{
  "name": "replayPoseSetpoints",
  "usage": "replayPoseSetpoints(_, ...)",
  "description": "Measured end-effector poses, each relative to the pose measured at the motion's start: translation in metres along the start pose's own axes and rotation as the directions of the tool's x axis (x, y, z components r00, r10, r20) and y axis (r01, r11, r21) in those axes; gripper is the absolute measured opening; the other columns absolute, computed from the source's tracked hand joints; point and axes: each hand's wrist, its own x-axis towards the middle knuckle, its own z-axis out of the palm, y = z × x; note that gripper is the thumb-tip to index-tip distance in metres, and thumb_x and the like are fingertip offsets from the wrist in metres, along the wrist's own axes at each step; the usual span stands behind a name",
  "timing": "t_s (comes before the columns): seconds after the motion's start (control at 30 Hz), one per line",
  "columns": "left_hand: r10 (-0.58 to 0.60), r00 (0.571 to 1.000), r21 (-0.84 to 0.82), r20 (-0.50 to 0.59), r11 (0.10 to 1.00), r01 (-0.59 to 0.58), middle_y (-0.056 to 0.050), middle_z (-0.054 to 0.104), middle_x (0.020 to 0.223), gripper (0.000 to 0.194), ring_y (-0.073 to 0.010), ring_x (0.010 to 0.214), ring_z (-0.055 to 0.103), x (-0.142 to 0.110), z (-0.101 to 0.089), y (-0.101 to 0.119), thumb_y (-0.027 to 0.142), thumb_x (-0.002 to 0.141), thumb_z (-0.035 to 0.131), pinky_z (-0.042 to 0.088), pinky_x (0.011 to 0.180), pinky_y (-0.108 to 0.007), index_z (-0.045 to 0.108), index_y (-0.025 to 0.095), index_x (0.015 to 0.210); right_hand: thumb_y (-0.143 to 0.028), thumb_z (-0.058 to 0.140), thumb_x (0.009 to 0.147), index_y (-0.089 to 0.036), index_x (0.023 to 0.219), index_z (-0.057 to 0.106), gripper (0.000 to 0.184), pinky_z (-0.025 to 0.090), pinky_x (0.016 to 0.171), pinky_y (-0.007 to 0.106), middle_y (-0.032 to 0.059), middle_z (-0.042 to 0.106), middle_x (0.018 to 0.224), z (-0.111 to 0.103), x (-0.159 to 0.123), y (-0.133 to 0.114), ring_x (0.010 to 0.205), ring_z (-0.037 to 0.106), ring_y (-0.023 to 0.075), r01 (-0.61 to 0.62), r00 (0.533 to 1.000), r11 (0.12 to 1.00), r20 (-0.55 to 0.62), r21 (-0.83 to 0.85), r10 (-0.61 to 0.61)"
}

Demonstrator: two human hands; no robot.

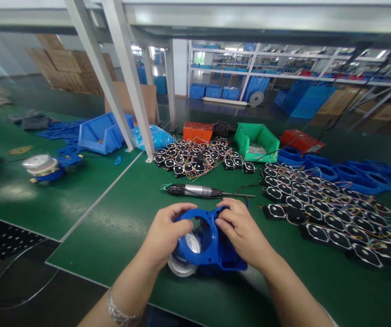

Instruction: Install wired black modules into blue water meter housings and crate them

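A blue plastic housing with a round opening sits near the front edge of the green table, over a clear round meter part. My left hand grips its left side, fingers curled over the rim. My right hand holds its right side, fingers bent on the top edge. Just beyond my hands lies an electric screwdriver, flat on the table.
Several black hexagonal modules with coloured wires lie in a pile and in rows at right. A green bin of screws, orange boxes, blue bins, blue housings and a meter stand around. Steel posts rise at left.
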Motion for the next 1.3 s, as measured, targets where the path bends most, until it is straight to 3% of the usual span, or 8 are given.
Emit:
replayPoseSetpoints(0.37, -0.035, 0.999, -0.074, 0.032, 0.997, 0.037, -0.002, 0.065, 0.072, 0.035, -0.0141, 0.064, 0.058, -0.007, -0.01, -0.023, 0.007, 0.05, 0.05, 0.044, 0.055, -0.021, 0.062, 0.014, 0.082, -0.023, 0.042, 0.081, -0.009, 0.063, 0.049, 0.024, 0.032, 0.073, 0.017, 0.0033, 0.045, 0.085, 0.003, 0.001, 0.001, 0.08, 0.042, 0.0071, -0.156, 0.979, 0.971, -0.105, 0.182, 0.177)
replayPoseSetpoints(0.47, 0.176, 0.984, 0.096, 0.007, 0.98, -0.176, -0.004, 0.065, 0.082, 0.034, -0.018, 0.078, 0.059, -0.012, -0.006, -0.018, 0.005, 0.05, 0.048, 0.046, 0.07, -0.027, 0.065, 0.015, 0.078, -0.023, 0.042, 0.081, -0.009, 0.062, 0.049, 0.025, 0.033, 0.071, 0.017, 0.0035, 0.044, 0.083, 0.001, 0.002, -0.002, 0.079, 0.041, 0.0067, -0.135, 0.985, 0.973, -0.085, 0.185, 0.152)
replayPoseSetpoints(0.53, 0.346, 0.938, 0.254, 0.035, 0.904, -0.343, -0.004, 0.064, 0.087, 0.033, -0.02, 0.087, 0.057, -0.019, -0.002, -0.013, 0.004, 0.05, 0.047, 0.044, 0.08, -0.03, 0.067, 0.017, 0.074, -0.024, 0.042, 0.081, -0.009, 0.06, 0.049, 0.027, 0.033, 0.071, 0.017, 0.004, 0.043, 0.083, 0.0, -0.001, -0.005, 0.08, 0.041, 0.0072, -0.114, 0.989, 0.979, -0.076, 0.168, 0.128)
replayPoseSetpoints(0.67, 0.453, 0.881, 0.356, 0.134, 0.808, -0.469, -0.005, 0.065, 0.088, 0.03, -0.0205, 0.086, 0.058, -0.028, 0.002, -0.014, 0.007, 0.055, 0.049, 0.045, 0.08, -0.032, 0.067, 0.019, 0.075, -0.028, 0.039, 0.083, -0.01, 0.062, 0.051, 0.03, 0.033, 0.072, 0.018, 0.0049, 0.042, 0.086, -0.001, -0.013, -0.006, 0.084, 0.041, 0.0088, -0.116, 0.987, 0.986, -0.1, 0.12, 0.128)
replayPoseSetpoints(0.87, 0.374, 0.923, 0.252, 0.095, 0.888, -0.386, -0.006, 0.066, 0.088, 0.033, -0.022, 0.089, 0.057, -0.001, -0.013, -0.02, 0.006, 0.051, 0.047, 0.044, 0.083, -0.034, 0.067, 0.017, 0.075, -0.029, 0.039, 0.082, -0.011, 0.065, 0.053, 0.029, 0.033, 0.072, 0.02, 0.0053, 0.043, 0.089, 0.01, -0.014, 0.0, 0.082, 0.041, 0.0092, -0.17, 0.97, 0.981, -0.159, 0.089, 0.183)
replayPoseSetpoints(0.97, 0.335, 0.93, 0.188, 0.15, 0.914, -0.359, -0.007, 0.066, 0.088, 0.033, -0.0233, 0.089, 0.057, 0.01, -0.021, -0.019, 0.007, 0.05, 0.048, 0.044, 0.082, -0.035, 0.067, 0.015, 0.076, -0.027, 0.039, 0.082, -0.01, 0.064, 0.052, 0.027, 0.033, 0.072, 0.019, 0.005, 0.044, 0.087, 0.014, -0.009, 0.001, 0.08, 0.041, 0.0087, -0.19, 0.963, 0.976, -0.175, 0.104, 0.206)
replayPoseSetpoints(1.13, 0.3, 0.904, 0.169, 0.306, 0.917, -0.361, -0.007, 0.065, 0.094, 0.033, -0.0232, 0.093, 0.056, 0.005, -0.03, -0.032, 0.007, 0.055, 0.05, 0.042, 0.085, -0.036, 0.067, 0.017, 0.081, -0.026, 0.039, 0.083, -0.01, 0.064, 0.05, 0.027, 0.034, 0.072, 0.018, 0.0046, 0.045, 0.084, 0.018, -0.011, 0.001, 0.079, 0.042, 0.0078, -0.184, 0.952, 0.97, -0.217, 0.161, 0.217)
replayPoseSetpoints(1.3, 0.281, 0.91, 0.163, 0.306, 0.926, -0.341, -0.008, 0.064, 0.101, 0.032, -0.0243, 0.1, 0.053, -0.001, -0.038, -0.044, 0.01, 0.061, 0.052, 0.04, 0.088, -0.04, 0.066, 0.018, 0.089, -0.028, 0.037, 0.085, -0.01, 0.066, 0.051, 0.029, 0.034, 0.071, 0.018, 0.0045, 0.046, 0.082, 0.022, -0.015, -0.001, 0.077, 0.043, 0.0072, -0.169, 0.918, 0.971, -0.333, 0.167, 0.217)
